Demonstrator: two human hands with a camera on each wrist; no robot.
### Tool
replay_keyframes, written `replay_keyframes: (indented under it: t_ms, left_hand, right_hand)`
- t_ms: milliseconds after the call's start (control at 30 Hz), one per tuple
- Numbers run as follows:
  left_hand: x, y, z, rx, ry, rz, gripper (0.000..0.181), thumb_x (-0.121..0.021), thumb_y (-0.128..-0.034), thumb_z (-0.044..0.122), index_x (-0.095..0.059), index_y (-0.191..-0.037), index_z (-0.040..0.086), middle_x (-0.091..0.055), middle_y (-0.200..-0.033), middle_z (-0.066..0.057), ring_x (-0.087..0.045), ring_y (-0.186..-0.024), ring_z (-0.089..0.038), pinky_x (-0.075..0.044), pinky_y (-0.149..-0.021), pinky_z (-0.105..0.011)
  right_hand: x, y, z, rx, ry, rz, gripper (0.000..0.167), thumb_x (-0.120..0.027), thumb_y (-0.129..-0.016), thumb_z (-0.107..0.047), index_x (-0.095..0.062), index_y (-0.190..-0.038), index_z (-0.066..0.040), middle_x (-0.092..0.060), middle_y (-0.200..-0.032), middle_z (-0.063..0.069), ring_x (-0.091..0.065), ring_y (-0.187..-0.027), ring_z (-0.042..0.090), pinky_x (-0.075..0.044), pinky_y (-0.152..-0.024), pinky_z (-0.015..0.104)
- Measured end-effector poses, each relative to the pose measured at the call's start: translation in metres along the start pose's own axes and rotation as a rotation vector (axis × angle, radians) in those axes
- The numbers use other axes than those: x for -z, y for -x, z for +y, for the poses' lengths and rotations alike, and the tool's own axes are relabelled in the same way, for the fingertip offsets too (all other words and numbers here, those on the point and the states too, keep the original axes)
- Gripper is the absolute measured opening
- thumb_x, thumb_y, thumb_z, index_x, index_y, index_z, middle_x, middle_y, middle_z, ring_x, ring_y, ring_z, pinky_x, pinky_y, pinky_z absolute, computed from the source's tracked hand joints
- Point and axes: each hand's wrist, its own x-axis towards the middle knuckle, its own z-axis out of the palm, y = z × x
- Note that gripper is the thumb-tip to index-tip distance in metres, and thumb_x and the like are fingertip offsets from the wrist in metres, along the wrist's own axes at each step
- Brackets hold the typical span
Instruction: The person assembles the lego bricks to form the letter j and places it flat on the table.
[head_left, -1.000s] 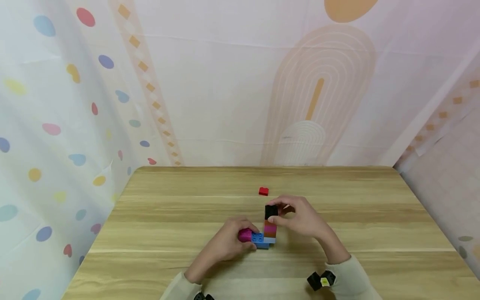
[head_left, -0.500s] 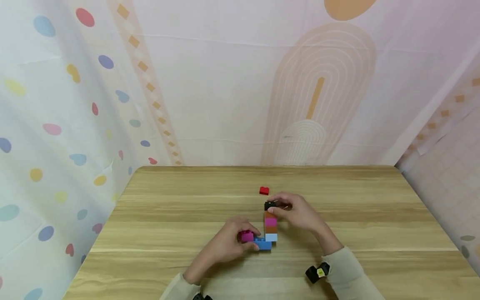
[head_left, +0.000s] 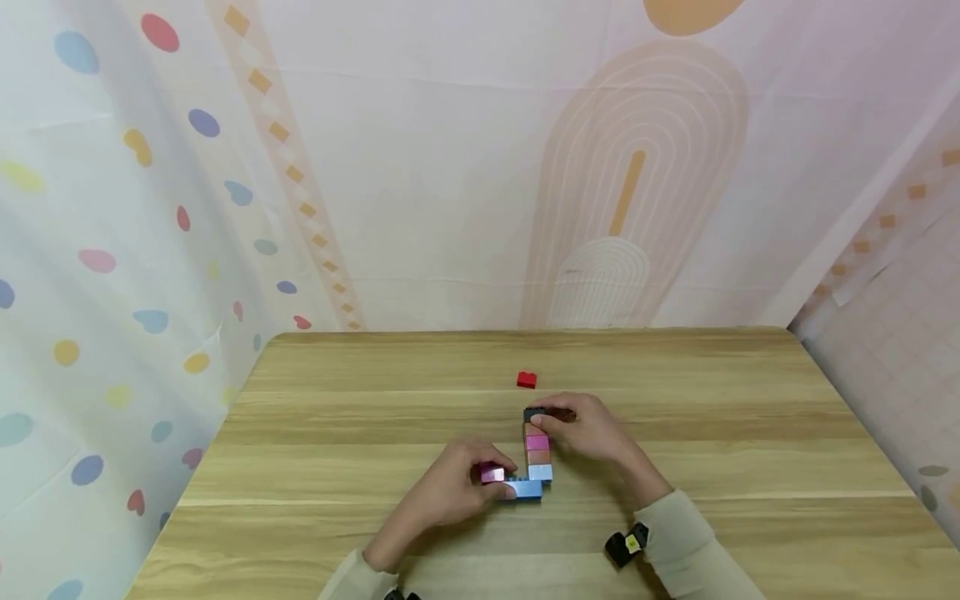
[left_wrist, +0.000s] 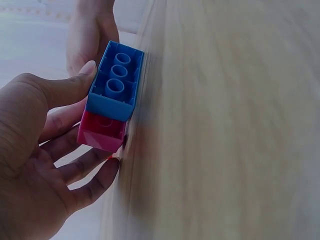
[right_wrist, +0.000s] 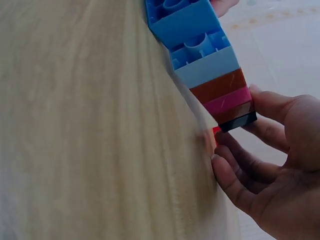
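Note:
One joined toy brick build is gripped by both hands and tilted back, its front faces toward the head camera. My left hand [head_left: 453,485] pinches its lower left end, where a magenta brick [head_left: 492,473] sits on a blue brick [head_left: 528,490]. From the blue brick's right end rises a column: a light blue brick [head_left: 540,472], a brown brick [right_wrist: 220,86], a pink brick [head_left: 537,442], another brown brick [right_wrist: 235,113] and a black brick [head_left: 532,414] on top. My right hand [head_left: 588,427] pinches the column's top end. Hollow undersides show in both wrist views.
A loose red brick [head_left: 527,380] lies on the wooden table [head_left: 360,392], beyond the build. Behind the table hangs a patterned cloth [head_left: 442,183]. A black wrist device [head_left: 627,545] sits at the right sleeve.
The build has tipped backward: its blue studs faced up a second ago, and now the front faces show. Both hands keep their hold, and the red brick stays put.

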Motion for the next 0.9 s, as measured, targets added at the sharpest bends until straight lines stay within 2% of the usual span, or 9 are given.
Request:
replay_keyframes:
  t_ms: [300,500,733,900]
  left_hand:
    - [0.003,0.001,0.003,0.023,-0.025,-0.019,0.021,-0.085,-0.0857,0.023,-0.079,-0.103,0.015,-0.068,-0.089,0.012,-0.054,-0.078,-0.006,-0.046,-0.067,-0.018]
    - [0.000,0.001,0.006,0.040,-0.056,-0.006,0.033,-0.091,-0.0781,0.031,-0.079,-0.105,0.016,-0.068,-0.091,0.012,-0.053,-0.080,-0.005,-0.045,-0.069,-0.019]
    - [-0.004,0.006,0.005,0.102,-0.003,0.003,0.033,-0.094,-0.0745,0.030,-0.079,-0.100,0.016,-0.069,-0.093,0.009,-0.053,-0.082,-0.005,-0.046,-0.070,-0.020]
    - [-0.008,0.005,0.003,0.126,0.043,0.004,0.032,-0.094,-0.0741,0.030,-0.080,-0.101,0.019,-0.070,-0.094,0.009,-0.054,-0.083,-0.006,-0.046,-0.071,-0.020]
  right_hand:
    - [-0.005,-0.002,0.002,0.010,0.075,0.004,0.027,-0.069,-0.099,-0.032,-0.076,-0.121,-0.019,-0.073,-0.111,-0.002,-0.061,-0.094,0.012,-0.052,-0.084,0.034]
    - [-0.005,-0.002,0.002,-0.026,0.053,0.012,0.024,-0.071,-0.098,-0.031,-0.076,-0.118,-0.020,-0.072,-0.107,-0.003,-0.060,-0.090,0.011,-0.050,-0.082,0.032]
    - [-0.007,0.003,0.003,0.009,0.054,0.006,0.025,-0.071,-0.098,-0.031,-0.075,-0.118,-0.016,-0.072,-0.103,-0.003,-0.060,-0.087,0.011,-0.050,-0.078,0.027]
    - [-0.005,0.004,0.004,0.046,0.047,0.021,0.025,-0.070,-0.099,-0.029,-0.074,-0.119,-0.013,-0.073,-0.105,-0.001,-0.062,-0.089,0.011,-0.051,-0.079,0.027]
